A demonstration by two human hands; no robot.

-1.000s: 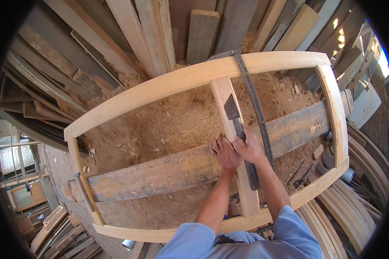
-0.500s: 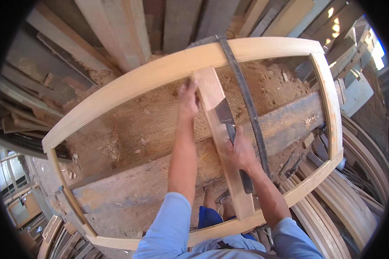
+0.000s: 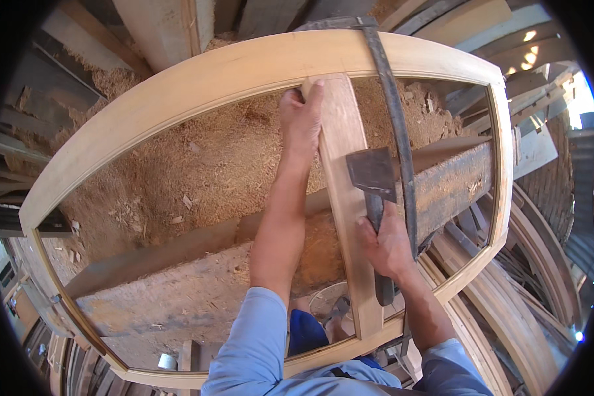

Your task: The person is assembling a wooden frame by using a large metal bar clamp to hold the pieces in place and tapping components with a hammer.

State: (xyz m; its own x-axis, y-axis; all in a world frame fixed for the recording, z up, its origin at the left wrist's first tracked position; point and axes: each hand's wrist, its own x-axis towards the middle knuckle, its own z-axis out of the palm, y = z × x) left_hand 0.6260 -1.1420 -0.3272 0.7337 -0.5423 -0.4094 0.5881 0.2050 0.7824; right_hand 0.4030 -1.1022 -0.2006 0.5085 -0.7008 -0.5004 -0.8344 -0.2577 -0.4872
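A curved-top wooden frame [image 3: 198,69] lies before me, with a pale wooden rail [image 3: 343,145] running across its opening from near to far. The rail's far end meets the inner edge of the arched piece. Around that end my left hand [image 3: 301,122] is closed, thumb on the top face. My right hand [image 3: 386,241] grips the dark handle of a hatchet [image 3: 369,171]; its broad dark metal head lies over the rail's right edge. Whether the head touches the rail, I cannot tell. The fingers under the handle are partly hidden.
A dark metal bar clamp [image 3: 393,125] spans the frame just right of the rail. Beneath the frame is a thick weathered beam [image 3: 178,290] above sawdust-covered ground [image 3: 158,171]. Boards stand at the far side; curved wooden pieces [image 3: 541,251] are stacked at the right.
The hatchet has turned, showing more of its head's flat face, and has moved right. My left thumb now rests over the rail's far end. The whole view has shifted.
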